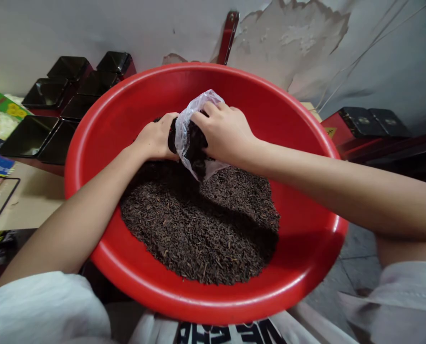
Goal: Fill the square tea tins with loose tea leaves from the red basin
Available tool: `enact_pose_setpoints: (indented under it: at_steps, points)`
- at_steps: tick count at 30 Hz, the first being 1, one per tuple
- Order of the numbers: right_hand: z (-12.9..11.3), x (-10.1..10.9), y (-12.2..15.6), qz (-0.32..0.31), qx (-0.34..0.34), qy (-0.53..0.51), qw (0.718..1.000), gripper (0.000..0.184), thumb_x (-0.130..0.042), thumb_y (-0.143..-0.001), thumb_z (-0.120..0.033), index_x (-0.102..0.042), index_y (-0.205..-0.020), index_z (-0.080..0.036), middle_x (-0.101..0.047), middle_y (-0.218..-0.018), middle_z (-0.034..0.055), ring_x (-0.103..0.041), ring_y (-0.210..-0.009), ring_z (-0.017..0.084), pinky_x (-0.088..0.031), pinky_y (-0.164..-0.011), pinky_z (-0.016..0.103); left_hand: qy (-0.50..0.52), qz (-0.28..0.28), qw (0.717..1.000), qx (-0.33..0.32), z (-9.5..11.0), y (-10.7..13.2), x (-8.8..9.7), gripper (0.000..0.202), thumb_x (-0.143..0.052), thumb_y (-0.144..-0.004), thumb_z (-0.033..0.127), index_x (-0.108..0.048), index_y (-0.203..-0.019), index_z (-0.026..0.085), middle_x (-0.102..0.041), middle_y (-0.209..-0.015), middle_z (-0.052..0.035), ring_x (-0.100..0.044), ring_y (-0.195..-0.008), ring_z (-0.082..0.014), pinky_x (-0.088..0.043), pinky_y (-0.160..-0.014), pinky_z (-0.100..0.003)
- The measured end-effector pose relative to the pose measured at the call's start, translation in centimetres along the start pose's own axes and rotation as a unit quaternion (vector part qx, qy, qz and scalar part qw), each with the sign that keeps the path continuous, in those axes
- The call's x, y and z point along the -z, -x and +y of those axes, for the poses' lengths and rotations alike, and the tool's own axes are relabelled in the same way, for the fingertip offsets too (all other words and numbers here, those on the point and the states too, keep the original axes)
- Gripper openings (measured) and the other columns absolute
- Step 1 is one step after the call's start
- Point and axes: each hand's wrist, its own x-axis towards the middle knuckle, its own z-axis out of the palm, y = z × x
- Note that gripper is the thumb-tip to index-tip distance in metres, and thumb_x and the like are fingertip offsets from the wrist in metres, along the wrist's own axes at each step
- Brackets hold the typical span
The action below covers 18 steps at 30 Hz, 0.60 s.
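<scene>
A clear plastic bag [185, 125] with dark loose tea leaves in it is held over a heap of the same tea leaves [206, 234] in a large red basin [306, 200]. Around the dark, filled side of the bag, my left hand [159, 137] is closed, its fingertips partly hidden. My right hand [227, 131] grips the bag's crinkled mouth from the right, with fingers bent over the rim and against the leaves. The bag is tilted, its opening facing me. Its lower part hangs just above or on the heap; I cannot tell which.
Several open black-lined tins [30, 136] stand on a pale board at the left, beside colourful packets [5, 105]. Behind the basin, a red post [229, 38] leans near a peeling wall. At the right are closed red tins with black lids [361, 122].
</scene>
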Motion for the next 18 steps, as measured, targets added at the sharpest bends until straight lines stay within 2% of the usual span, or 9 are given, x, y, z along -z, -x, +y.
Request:
enact_pose_setpoints:
  at_steps: [2,4,8,10,12,14,15,16,18]
  points:
    - [0.8,-0.7,-0.4,0.004,0.031,0.034,0.999,0.016,-0.055,-0.078,-0.011,-0.048,-0.065,-0.018,-0.057,-0.090,0.0050,-0.043,-0.124,0.027,-0.034,-0.105,0.043,0.002,0.001,1.000,0.001,-0.1,-0.1,0.0,0.091,-0.076,-0.052,0.042,-0.037,-0.132,0.023,-0.055,-0.128,-0.0106,-0.060,-0.106,-0.0388,-0.051,-0.088,-0.046]
    - [1.4,-1.0,-0.7,-0.018,0.066,0.068,0.995,0.019,-0.049,-0.082,-0.012,-0.049,-0.064,-0.017,-0.057,-0.089,0.0049,-0.046,-0.121,0.026,-0.031,-0.106,0.046,0.001,0.000,1.000,0.002,-0.3,-0.2,-0.1,0.093,-0.076,-0.052,0.042,-0.035,-0.134,0.022,-0.055,-0.128,-0.0115,-0.060,-0.108,-0.0389,-0.050,-0.089,-0.046]
    - [0.9,0.2,0.2,-0.024,0.163,0.124,0.979,0.010,-0.053,-0.086,-0.025,-0.056,-0.082,-0.016,-0.059,-0.096,0.0057,-0.052,-0.111,0.026,-0.036,-0.101,0.046,-0.002,-0.023,1.000,0.004,-0.6,-0.4,0.0,0.094,-0.076,-0.054,0.044,-0.033,-0.135,0.022,-0.052,-0.131,-0.0116,-0.057,-0.112,-0.0382,-0.047,-0.093,-0.044]
    - [-0.1,1.1,2.1,-0.001,0.218,0.157,0.963,0.014,-0.050,-0.089,-0.027,-0.057,-0.091,-0.015,-0.060,-0.096,0.0070,-0.056,-0.101,0.023,-0.040,-0.092,0.042,0.005,-0.032,0.999,-0.002,-0.6,-0.3,0.1,0.095,-0.077,-0.054,0.043,-0.032,-0.135,0.022,-0.049,-0.134,-0.0113,-0.056,-0.114,-0.0378,-0.046,-0.095,-0.043]
    - [-0.8,1.2,5.0,0.010,0.303,0.164,0.939,0.014,-0.047,-0.090,-0.024,-0.057,-0.090,-0.015,-0.062,-0.085,0.0052,-0.058,-0.084,0.018,-0.043,-0.080,0.037,0.023,-0.027,0.999,0.000,-0.5,-0.2,0.2,0.097,-0.078,-0.054,0.040,-0.030,-0.136,0.022,-0.047,-0.136,-0.0108,-0.055,-0.116,-0.0372,-0.045,-0.096,-0.043]
    - [-0.8,0.3,8.2,-0.034,0.420,0.116,0.899,0.014,-0.050,-0.090,-0.026,-0.057,-0.084,-0.015,-0.061,-0.071,0.0011,-0.056,-0.068,0.015,-0.043,-0.068,0.031,0.048,-0.016,0.999,0.004,-0.3,0.0,0.1,0.098,-0.079,-0.053,0.037,-0.029,-0.136,0.022,-0.045,-0.138,-0.0102,-0.053,-0.118,-0.0368,-0.045,-0.097,-0.044]
    - [-0.5,-0.5,9.7,-0.080,0.417,0.089,0.901,0.016,-0.052,-0.089,-0.030,-0.058,-0.086,-0.015,-0.064,-0.076,0.0018,-0.057,-0.070,0.015,-0.044,-0.069,0.031,0.060,-0.011,0.998,0.002,-0.2,0.1,0.1,0.098,-0.079,-0.053,0.036,-0.029,-0.135,0.022,-0.045,-0.138,-0.0100,-0.052,-0.119,-0.0368,-0.044,-0.098,-0.045]
    - [0.0,-1.4,11.0,-0.131,0.383,0.052,0.913,0.029,-0.054,-0.088,-0.040,-0.059,-0.096,-0.013,-0.067,-0.091,0.0061,-0.061,-0.083,0.017,-0.047,-0.075,0.032,0.071,-0.007,0.997,-0.002,-0.1,0.1,0.0,0.097,-0.080,-0.052,0.035,-0.030,-0.135,0.022,-0.045,-0.138,-0.0098,-0.051,-0.121,-0.0367,-0.043,-0.099,-0.045]
    - [1.1,-3.3,12.5,-0.220,0.259,0.011,0.940,0.073,-0.058,-0.077,-0.062,-0.049,-0.123,-0.006,-0.056,-0.125,0.0203,-0.054,-0.116,0.027,-0.045,-0.094,0.040,0.094,0.002,0.996,-0.004,0.0,0.1,-0.1,0.097,-0.081,-0.051,0.032,-0.032,-0.133,0.022,-0.045,-0.138,-0.0094,-0.050,-0.121,-0.0363,-0.042,-0.101,-0.045]
